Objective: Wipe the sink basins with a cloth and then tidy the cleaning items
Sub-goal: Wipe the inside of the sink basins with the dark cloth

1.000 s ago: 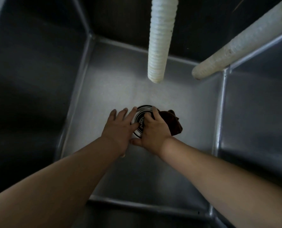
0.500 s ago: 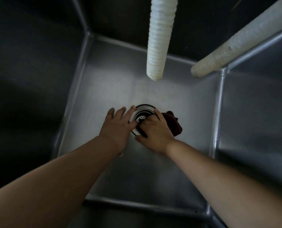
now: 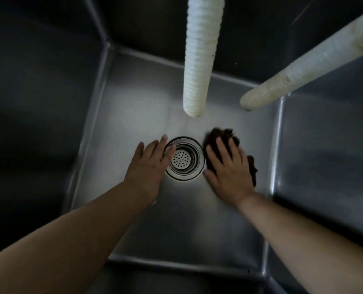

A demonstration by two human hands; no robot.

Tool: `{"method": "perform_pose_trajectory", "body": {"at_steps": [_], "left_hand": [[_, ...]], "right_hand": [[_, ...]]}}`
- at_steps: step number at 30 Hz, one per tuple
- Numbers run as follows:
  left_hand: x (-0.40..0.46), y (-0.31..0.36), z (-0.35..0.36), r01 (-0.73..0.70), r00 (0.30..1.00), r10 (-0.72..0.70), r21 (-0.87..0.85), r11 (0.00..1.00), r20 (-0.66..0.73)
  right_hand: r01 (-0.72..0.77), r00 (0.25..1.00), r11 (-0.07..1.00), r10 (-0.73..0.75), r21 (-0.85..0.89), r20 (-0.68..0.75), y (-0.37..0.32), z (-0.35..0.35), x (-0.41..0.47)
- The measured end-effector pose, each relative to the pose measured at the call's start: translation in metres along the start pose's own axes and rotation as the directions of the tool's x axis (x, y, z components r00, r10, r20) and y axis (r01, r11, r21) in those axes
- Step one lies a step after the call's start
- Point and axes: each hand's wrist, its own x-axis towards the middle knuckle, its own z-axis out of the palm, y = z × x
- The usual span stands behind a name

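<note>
Right hand lies spread flat, pressing the dark brown crumpled cloth onto the steel sink basin floor to scrub; left hand, fingers straight, braces beside the round perforated drain strainer.

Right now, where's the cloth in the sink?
In the head view, the dark cloth lies on the basin floor just right of the drain strainer, pressed flat under the right hand.

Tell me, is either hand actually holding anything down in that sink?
Nothing is gripped. The right hand presses flat on the middle of the dark cloth, fingers straight. The left hand rests open beside the drain strainer.
</note>
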Motion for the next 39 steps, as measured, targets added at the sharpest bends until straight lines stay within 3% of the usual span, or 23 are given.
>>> {"method": "perform_pose_trajectory", "body": {"at_steps": [3,7,9,14,17,20,22,24,30,34,39], "left_hand": [[0.002,0.001,0.001,0.003,1.0,-0.003,-0.004,1.0,0.008],[0.0,0.001,0.002,0.019,1.0,-0.019,0.014,1.0,-0.003],[-0.005,-0.004,0.004,0.076,0.997,-0.076,0.015,0.997,-0.022],[-0.036,-0.014,0.019,0.283,0.959,-0.283,-0.007,0.959,0.025],[-0.039,-0.017,0.019,0.279,0.959,-0.278,-0.025,0.96,0.06],[-0.039,-0.024,0.009,0.218,0.974,-0.215,-0.051,0.975,0.066],[-0.039,-0.029,0.007,0.179,0.983,-0.178,-0.037,0.983,0.04],[-0.039,-0.029,0.006,0.167,0.985,-0.166,-0.011,0.986,0.038],[-0.043,-0.032,0.009,0.173,0.983,-0.173,0.005,0.985,0.06],[-0.051,-0.037,-0.008,0.187,0.981,-0.18,-0.114,0.976,0.067],[-0.075,-0.055,-0.064,0.112,0.971,-0.112,-0.015,0.994,-0.211]], "right_hand": [[-0.114,0.993,0.992,0.116,0.052,-0.028,-0.002,-0.015,0.061],[-0.064,0.991,0.977,0.086,0.205,-0.102,-0.022,-0.036,0.125],[0.036,0.993,0.97,-0.007,0.24,-0.118,-0.038,-0.042,0.141],[0.308,0.951,0.95,-0.308,0.043,0.001,-0.077,-0.036,0.133],[0.461,0.886,0.886,-0.462,0.039,0.034,-0.096,-0.024,0.109],[0.505,0.862,0.862,-0.506,0.037,0.034,-0.092,-0.022,0.112],[0.428,0.903,0.904,-0.427,0.015,-0.038,-0.077,-0.029,0.129],[0.225,0.969,0.968,-0.21,0.111,-0.128,-0.052,-0.036,0.145],[-0.036,0.999,0.999,0.036,0.011,-0.004,0.026,-0.019,0.106],[-0.079,0.993,0.996,0.083,-0.044,0.088,0.027,-0.008,0.031],[0.017,0.99,0.997,-0.006,-0.076,0.142,-0.026,-0.007,-0.059]]}}
